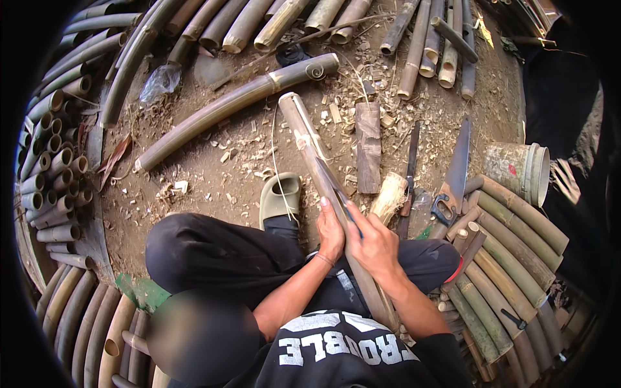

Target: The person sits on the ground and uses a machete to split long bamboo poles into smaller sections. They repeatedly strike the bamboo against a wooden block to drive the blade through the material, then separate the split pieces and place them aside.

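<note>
Observed from beside the seated worker, who sits with knees apart on a brown earth floor (217, 184) strewn with pale shavings. Item in hand: a long brown bamboo pole (317, 169), slanting from the lap up to the bare ground beyond the knees, with a dark lengthwise split and a pale stripped patch towards its far end. Left hand (330, 234): palm set along the pole's left side, thumb pointing up it; the other fingers pass out of sight, so I cannot tell how firmly they hold. Right hand (375, 242): fingers clamped over the pole from the right, just beside the left hand; a dark, narrow, blue-edged piece shows at the split, partly covered, kind unclear. Ground beyond: a thick curved brown bamboo length (233, 101) lies left of the pole's far end; to its right, a flat dark-brown wooden block (368, 149), then a long dark narrow blade (411, 161), then a handsaw with a grey steel blade (459, 152), handle nearest the worker. A pale frayed bamboo stub (390, 196) sits near the right hand. Far right, a dirty whitish round bucket (511, 169) lies tipped on its side, above a pile of greenish-brown bamboo lengths (501, 275)
</note>
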Action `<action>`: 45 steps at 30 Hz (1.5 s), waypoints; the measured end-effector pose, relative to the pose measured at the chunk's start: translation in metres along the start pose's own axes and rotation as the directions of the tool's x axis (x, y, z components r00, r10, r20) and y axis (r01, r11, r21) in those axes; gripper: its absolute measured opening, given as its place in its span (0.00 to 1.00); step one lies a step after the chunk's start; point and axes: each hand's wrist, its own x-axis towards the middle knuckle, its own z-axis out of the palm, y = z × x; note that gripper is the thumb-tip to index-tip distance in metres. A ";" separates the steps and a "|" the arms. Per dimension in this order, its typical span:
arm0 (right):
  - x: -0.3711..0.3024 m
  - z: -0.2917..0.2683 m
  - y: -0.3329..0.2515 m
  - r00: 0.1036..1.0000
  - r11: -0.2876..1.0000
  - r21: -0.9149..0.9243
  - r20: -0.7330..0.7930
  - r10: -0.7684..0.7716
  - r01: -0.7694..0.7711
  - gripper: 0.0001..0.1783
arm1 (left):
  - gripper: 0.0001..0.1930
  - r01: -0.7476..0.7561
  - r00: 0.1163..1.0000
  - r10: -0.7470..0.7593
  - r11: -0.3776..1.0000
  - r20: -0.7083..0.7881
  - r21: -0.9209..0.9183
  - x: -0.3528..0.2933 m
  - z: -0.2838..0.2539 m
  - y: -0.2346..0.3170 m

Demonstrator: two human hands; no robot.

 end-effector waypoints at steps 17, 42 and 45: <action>0.112 0.054 -0.010 1.000 0.994 -0.105 0.016 -0.006 0.008 0.22 | 0.39 -0.108 0.989 0.117 0.989 -0.086 0.101 0.007 0.007 -0.002; -0.041 -0.057 0.012 0.997 0.952 0.295 0.028 0.077 -0.082 0.24 | 0.37 0.229 0.968 -0.191 0.938 0.165 -0.259 0.002 -0.005 0.012; -0.041 -0.059 -0.001 0.979 0.906 0.372 0.069 0.193 -0.204 0.24 | 0.36 0.160 0.977 -0.119 0.958 0.177 -0.239 0.008 -0.007 -0.004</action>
